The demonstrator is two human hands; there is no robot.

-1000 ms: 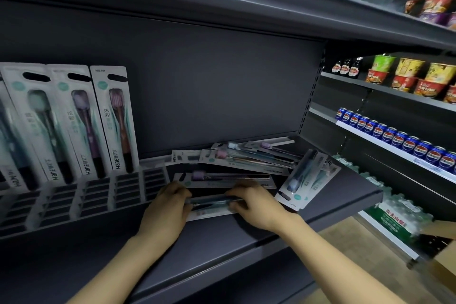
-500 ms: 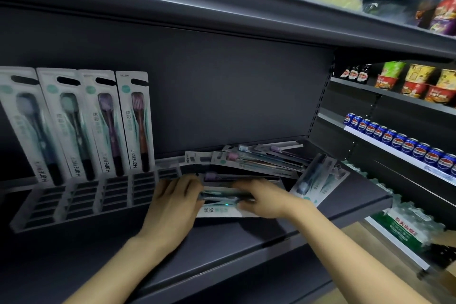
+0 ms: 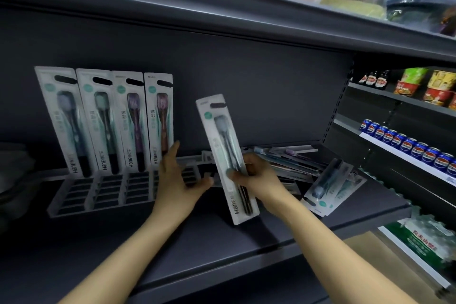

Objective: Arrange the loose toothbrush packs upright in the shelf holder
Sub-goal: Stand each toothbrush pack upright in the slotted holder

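My right hand (image 3: pixel 256 177) grips a white toothbrush pack (image 3: pixel 223 145) near its middle and holds it nearly upright, top tilted left, above the shelf. My left hand (image 3: pixel 176 180) is open just left of it, fingers spread over the right end of the white slotted holder (image 3: pixel 98 192). Several packs (image 3: pixel 108 121) stand upright in the holder's back row against the rear panel. A heap of loose packs (image 3: pixel 296 163) lies flat behind my right hand, and two more packs (image 3: pixel 330 185) lie at the right of the shelf.
The dark shelf board (image 3: pixel 222 242) runs to a front lip near me. An upper shelf (image 3: pixel 222 12) overhangs closely. On the right stand shelves with blue cans (image 3: pixel 404 145), cup noodles (image 3: pixel 434 89) and bottled water (image 3: pixel 424 237) lower down.
My right hand has lifted one pack off the flat heap and swung it from lying flat to nearly upright. My left hand has let go of it and opened beside the holder.
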